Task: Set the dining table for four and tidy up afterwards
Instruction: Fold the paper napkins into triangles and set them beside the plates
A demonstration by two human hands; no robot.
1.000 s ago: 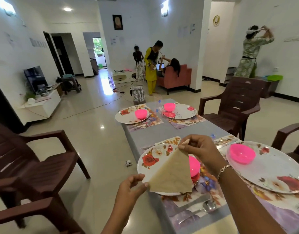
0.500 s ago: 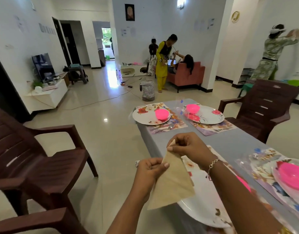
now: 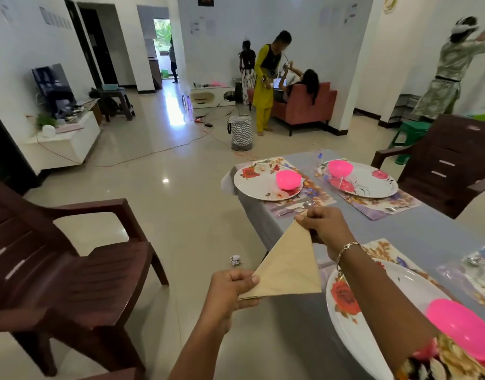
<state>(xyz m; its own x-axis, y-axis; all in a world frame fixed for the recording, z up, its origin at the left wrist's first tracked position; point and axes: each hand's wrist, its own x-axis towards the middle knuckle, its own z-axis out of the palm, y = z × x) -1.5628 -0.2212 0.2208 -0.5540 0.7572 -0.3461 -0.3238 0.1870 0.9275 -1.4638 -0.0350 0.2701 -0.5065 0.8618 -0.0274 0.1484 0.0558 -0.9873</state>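
Note:
A beige napkin (image 3: 286,266) folded into a triangle hangs in the air off the left side of the grey table (image 3: 416,231). My left hand (image 3: 230,293) pinches its lower left corner. My right hand (image 3: 325,227) pinches its top corner. Below my right forearm lies a white floral plate (image 3: 373,322) with a pink bowl (image 3: 460,331) on it. Two more floral plates (image 3: 260,185) (image 3: 373,185) with pink bowls (image 3: 288,180) (image 3: 340,168) sit on floral placemats at the far end, cutlery beside them.
A brown plastic chair (image 3: 79,259) stands to my left, another chair (image 3: 444,163) at the table's right. A crumpled paper scrap (image 3: 236,261) lies on the floor. A patterned basket (image 3: 240,132) and cables sit on the floor beyond. Several people are at the back.
The view has swung left and the near plate now sits at the lower right. My hands have pulled apart, stretching the folded napkin between them off the table's edge.

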